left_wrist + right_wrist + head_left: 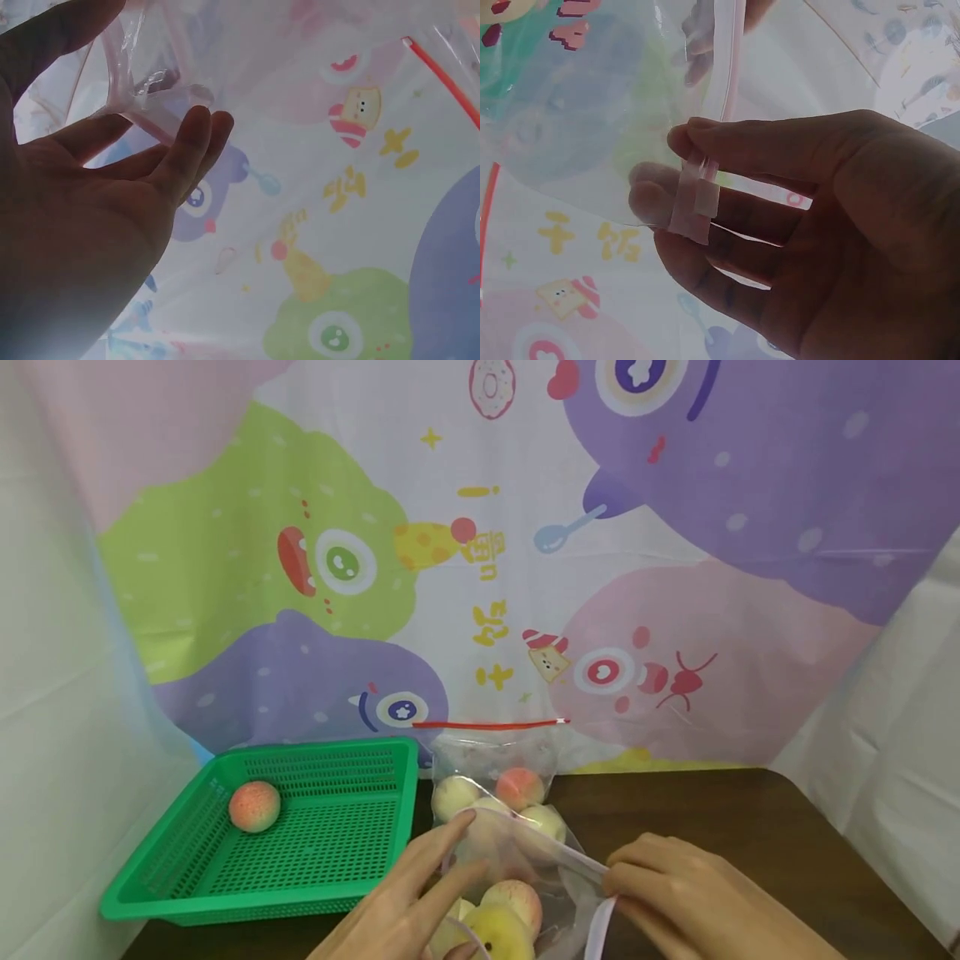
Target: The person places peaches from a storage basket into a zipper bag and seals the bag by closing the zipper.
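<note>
A clear zip bag with a pale pink rim (pixel 558 852) stands with its mouth spread, at the bottom middle of the head view. Inside are a pink-and-cream peach (pixel 516 902) and a yellow fruit (pixel 501 935) with a dark spot. My left hand (pixel 420 893) is at the bag's left side, its fingers mostly straight and spread against the rim, thumb apart from them. At the other end of the rim, my right hand (pixel 686 885) pinches the bag's corner, where a whitish slider tab (pixel 706 198) shows between thumb and fingers in the right wrist view.
Behind the held bag is another clear bag with a red zip (pixel 491 725), holding several peaches (pixel 520 788). A green basket (pixel 408 827) on the left contains one peach (pixel 255 806). The dark table (pixel 675 810) meets a cartoon-printed cloth (pixel 525 527); white cloth walls flank it.
</note>
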Tool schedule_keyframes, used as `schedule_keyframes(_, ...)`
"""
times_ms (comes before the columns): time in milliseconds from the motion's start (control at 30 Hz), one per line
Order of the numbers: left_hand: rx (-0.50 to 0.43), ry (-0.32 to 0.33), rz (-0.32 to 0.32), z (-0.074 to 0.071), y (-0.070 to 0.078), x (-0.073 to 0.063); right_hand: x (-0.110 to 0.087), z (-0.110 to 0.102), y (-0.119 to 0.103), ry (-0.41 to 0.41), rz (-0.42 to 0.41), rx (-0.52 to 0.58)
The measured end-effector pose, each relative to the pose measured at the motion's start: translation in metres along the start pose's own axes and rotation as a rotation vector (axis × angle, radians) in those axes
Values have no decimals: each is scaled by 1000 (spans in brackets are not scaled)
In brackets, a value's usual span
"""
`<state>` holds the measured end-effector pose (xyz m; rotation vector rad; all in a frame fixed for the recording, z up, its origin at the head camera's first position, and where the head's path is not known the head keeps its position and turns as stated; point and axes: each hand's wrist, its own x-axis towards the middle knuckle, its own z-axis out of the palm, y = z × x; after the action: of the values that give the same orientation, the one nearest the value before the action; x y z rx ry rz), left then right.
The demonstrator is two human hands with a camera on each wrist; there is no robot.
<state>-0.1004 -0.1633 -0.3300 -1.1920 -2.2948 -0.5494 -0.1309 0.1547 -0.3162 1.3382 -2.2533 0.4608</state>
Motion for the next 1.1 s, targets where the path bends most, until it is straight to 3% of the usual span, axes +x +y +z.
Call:
schedule_keyframes(133,9,-42,-38,-5,-2,-5,3,2,-1,31,-33,6)
schedule_keyframes(233,37,-63,-32,-9,-5,-9,4,2,-1,56,-61,15)
schedule_keyframes(467,150,-44,80,-15,-16,-14,7,1,-3,63,-91,-8)
schedule_keyframes(600,172,-26,102,-15,-18,-14,10,1,-5,97,-111,-6)
schedule_keyframes(833,189,-51,53,-17,-20,-13,17,-1,-9,239,-206,28)
schedule_keyframes(967,167,-79,7,-20,-21,-14,23,-2,-11,290,-265,94)
schedule_keyframes(1100,152,-100,1,-24,-21,-14,26,-1,-11,319,-288,144)
